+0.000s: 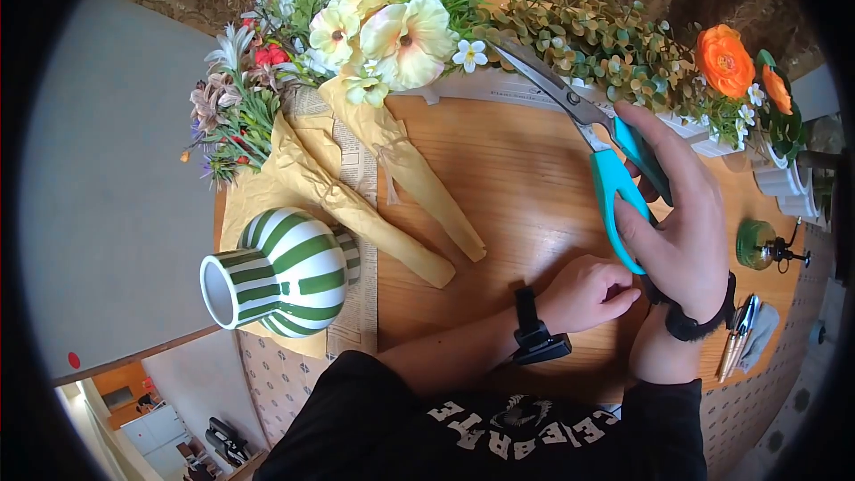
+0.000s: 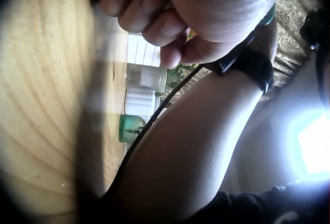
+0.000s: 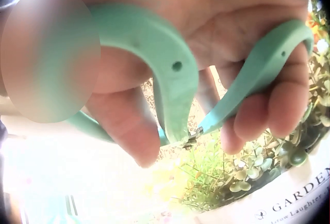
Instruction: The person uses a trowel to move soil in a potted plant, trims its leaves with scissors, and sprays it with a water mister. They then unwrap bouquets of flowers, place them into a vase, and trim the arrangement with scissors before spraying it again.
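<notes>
Large scissors with turquoise handles (image 1: 614,205) are in my right hand (image 1: 690,223), thumb through one loop and fingers through the other. The blades (image 1: 548,80) point up and left toward the white planter, nearly together. In the right wrist view the handles (image 3: 175,69) stand apart, with the fingers (image 3: 289,105) curled round one. My left hand (image 1: 588,294) lies low over the wooden table (image 1: 517,178), its fingers curled and holding nothing; in the left wrist view this hand (image 2: 191,17) shows the same curled fingers.
Left of the hands lie a green-and-white striped vase (image 1: 294,272) and paper-wrapped flower bunches (image 1: 405,169) on newsprint. A planter of leaves (image 1: 606,44) runs along the back. At right are orange flowers (image 1: 726,61), a green spray bottle (image 1: 757,245) and pens (image 1: 737,338).
</notes>
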### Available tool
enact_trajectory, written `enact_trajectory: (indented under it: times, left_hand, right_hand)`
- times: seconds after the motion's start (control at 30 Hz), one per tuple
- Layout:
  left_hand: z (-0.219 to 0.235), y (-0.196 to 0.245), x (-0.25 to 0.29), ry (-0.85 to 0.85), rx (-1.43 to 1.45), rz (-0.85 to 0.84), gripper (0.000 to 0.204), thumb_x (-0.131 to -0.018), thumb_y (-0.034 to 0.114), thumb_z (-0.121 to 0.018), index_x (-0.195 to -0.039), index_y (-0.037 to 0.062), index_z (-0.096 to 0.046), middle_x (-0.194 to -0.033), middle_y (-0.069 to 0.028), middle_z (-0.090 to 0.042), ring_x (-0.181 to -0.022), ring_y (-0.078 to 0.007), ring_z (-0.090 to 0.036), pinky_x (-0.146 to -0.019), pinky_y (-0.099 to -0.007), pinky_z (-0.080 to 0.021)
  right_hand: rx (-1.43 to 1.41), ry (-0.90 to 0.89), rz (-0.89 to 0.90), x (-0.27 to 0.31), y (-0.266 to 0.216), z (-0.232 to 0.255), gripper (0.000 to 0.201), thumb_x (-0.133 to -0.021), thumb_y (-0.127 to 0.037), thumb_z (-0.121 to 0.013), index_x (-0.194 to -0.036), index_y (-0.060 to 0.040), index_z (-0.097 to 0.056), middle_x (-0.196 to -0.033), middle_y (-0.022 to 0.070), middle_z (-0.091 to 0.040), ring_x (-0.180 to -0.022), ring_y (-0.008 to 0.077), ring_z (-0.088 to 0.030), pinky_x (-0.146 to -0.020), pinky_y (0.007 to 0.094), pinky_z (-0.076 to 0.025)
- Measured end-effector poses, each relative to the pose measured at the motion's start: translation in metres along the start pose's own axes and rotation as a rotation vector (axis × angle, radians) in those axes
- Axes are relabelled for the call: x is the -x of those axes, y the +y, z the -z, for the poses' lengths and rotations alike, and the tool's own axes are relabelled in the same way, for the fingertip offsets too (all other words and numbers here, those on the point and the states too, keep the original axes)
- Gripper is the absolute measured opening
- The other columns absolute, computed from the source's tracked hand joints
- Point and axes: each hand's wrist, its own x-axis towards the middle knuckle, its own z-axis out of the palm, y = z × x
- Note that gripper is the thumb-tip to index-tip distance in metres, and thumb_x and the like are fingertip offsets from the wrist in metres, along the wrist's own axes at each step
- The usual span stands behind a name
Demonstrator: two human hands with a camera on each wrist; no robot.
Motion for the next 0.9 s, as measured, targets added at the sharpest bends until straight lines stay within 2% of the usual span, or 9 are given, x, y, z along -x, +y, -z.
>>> enact_trajectory:
  times: [0.1, 0.2, 0.23, 0.27, 0.33, 0.63, 0.9]
  left_hand:
    - [0.002, 0.003, -0.001, -0.004, 0.004, -0.007, 0.018, -0.081, 0.016, -0.064, -0.069, 0.0037, -0.058, -0.058, -0.0117, -0.056, -0.054, -0.0302, -0.055, -0.051, -0.0408, -0.041]
    - [0.004, 0.0, -0.001, -0.063, -0.022, -0.01, 0.008, -0.08, 0.008, -0.065, -0.085, 0.0024, -0.066, -0.064, -0.0089, -0.062, -0.054, -0.0212, -0.058, -0.052, -0.0337, -0.043]
    - [0.004, 0.001, -0.001, -0.065, -0.008, -0.008, 0.009, -0.08, 0.007, -0.064, -0.087, 0.0019, -0.065, -0.064, -0.0088, -0.061, -0.053, -0.0213, -0.057, -0.051, -0.0337, -0.042]
    - [0.004, 0.003, -0.001, -0.044, 0.013, 0.0, 0.007, -0.08, 0.009, -0.064, -0.08, 0.0021, -0.062, -0.062, -0.0101, -0.059, -0.054, -0.0246, -0.056, -0.051, -0.0362, -0.041]
    - [0.002, 0.006, -0.002, -0.005, 0.05, 0.015, 0.019, -0.08, 0.012, -0.064, -0.067, 0.0025, -0.054, -0.058, -0.0127, -0.053, -0.054, -0.0311, -0.054, -0.051, -0.0414, -0.04]
    - [0.0, 0.005, -0.001, -0.001, 0.054, 0.039, 0.019, -0.079, 0.009, -0.065, -0.066, 0.0019, -0.054, -0.057, -0.0124, -0.053, -0.052, -0.0297, -0.054, -0.05, -0.0396, -0.04]
    - [0.001, 0.006, -0.001, -0.005, 0.044, 0.025, 0.017, -0.078, 0.009, -0.065, -0.066, 0.0018, -0.054, -0.057, -0.0124, -0.053, -0.053, -0.0297, -0.054, -0.051, -0.0394, -0.04]
  right_hand:
    - [0.001, -0.004, 0.035, 0.0, 0.001, 0.001, 0.058, -0.068, 0.0, -0.063, -0.126, -0.0037, -0.054, -0.107, 0.0172, -0.062, -0.088, 0.029, -0.063, -0.075, 0.0335, -0.05]
    - [0.028, 0.028, 0.172, 0.0, 0.011, -0.001, 0.057, -0.068, 0.001, -0.063, -0.124, -0.003, -0.055, -0.109, 0.0203, -0.062, -0.094, 0.0354, -0.063, -0.079, 0.0367, -0.05]
    - [-0.003, 0.025, 0.145, 0.0, 0.01, -0.002, 0.055, -0.068, 0.001, -0.064, -0.123, -0.0028, -0.055, -0.109, 0.0223, -0.062, -0.099, 0.0398, -0.06, -0.082, 0.039, -0.049]
    - [-0.004, 0.002, 0.121, 0.0, 0.009, -0.001, 0.056, -0.069, -0.001, -0.061, -0.124, -0.0024, -0.055, -0.111, 0.0209, -0.062, -0.1, 0.0366, -0.061, -0.085, 0.0374, -0.048]
    - [-0.008, -0.042, 0.073, 0.001, 0.008, 0.001, 0.056, -0.071, -0.003, -0.056, -0.127, -0.0016, -0.053, -0.114, 0.0183, -0.061, -0.104, 0.0302, -0.061, -0.091, 0.0341, -0.046]
    - [-0.003, -0.041, 0.0, 0.001, 0.003, 0.003, 0.057, -0.067, 0.002, -0.055, -0.124, -0.0034, -0.055, -0.107, 0.0159, -0.062, -0.092, 0.0266, -0.063, -0.077, 0.03, -0.049]
    - [-0.014, -0.008, 0.015, 0.0, 0.005, 0.001, 0.057, -0.067, 0.003, -0.055, -0.123, -0.0043, -0.055, -0.106, 0.0137, -0.062, -0.087, 0.0234, -0.061, -0.073, 0.0288, -0.048]
